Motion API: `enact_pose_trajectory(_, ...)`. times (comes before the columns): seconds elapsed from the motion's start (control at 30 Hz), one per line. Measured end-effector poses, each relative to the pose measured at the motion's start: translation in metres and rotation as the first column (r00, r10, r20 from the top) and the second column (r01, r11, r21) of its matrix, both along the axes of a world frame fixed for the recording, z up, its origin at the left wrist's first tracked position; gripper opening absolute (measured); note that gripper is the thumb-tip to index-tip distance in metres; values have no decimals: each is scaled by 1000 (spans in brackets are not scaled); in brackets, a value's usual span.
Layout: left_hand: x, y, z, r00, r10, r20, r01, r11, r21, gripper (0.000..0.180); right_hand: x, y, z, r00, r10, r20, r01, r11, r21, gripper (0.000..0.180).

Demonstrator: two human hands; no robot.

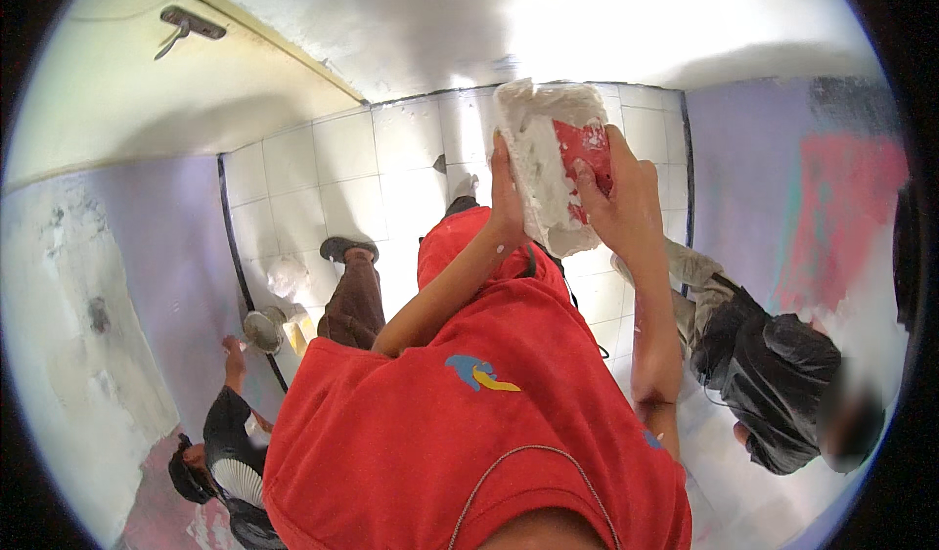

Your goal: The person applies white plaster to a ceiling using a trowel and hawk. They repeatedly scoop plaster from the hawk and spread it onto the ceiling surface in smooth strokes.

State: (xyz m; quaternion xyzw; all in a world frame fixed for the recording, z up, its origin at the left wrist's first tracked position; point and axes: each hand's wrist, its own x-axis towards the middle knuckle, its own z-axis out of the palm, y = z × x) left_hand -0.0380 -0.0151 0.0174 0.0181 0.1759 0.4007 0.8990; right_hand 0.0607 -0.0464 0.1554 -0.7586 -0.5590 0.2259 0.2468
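Observation:
A rectangular tub (526,174), caked and smeared with white putty, is held up in front of my red shirt. My left hand (505,198) grips its left long side, with the fingers partly hidden behind it. My right hand (626,203) is closed on a flat red scraper (584,137) flecked with white, the thumb lying across its face. The scraper rests over the right part of the tub, against the putty inside. White smears mark my left wrist.
Left, a person in a dark top (230,452) reaches toward a round bucket (263,331). Another person in black (768,374) is at right. A cream door with a handle (193,24) stands upper left. White floor tiles (344,154) meet patchy purple walls (738,169).

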Motion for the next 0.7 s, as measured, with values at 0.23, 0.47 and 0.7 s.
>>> enact_pose_trajectory(0.23, 0, 5, -35, 992, 88, -89, -77, 990, 121, 56, -2, -1, -6, 943, 29, 332, 4, 995, -101, 29)
enact_pose_trajectory(0.47, 28, 3, -24, 997, -4, 82, -16, 968, 252, 58, 38, -20, 21, 985, -102, 137, 104, 995, -11, 24)
enact_pose_trajectory(0.7, 58, -12, -19, 994, 21, -104, 16, 938, 345, 54, 57, -44, 18, 981, -90, 170, 66, 988, 137, 27)
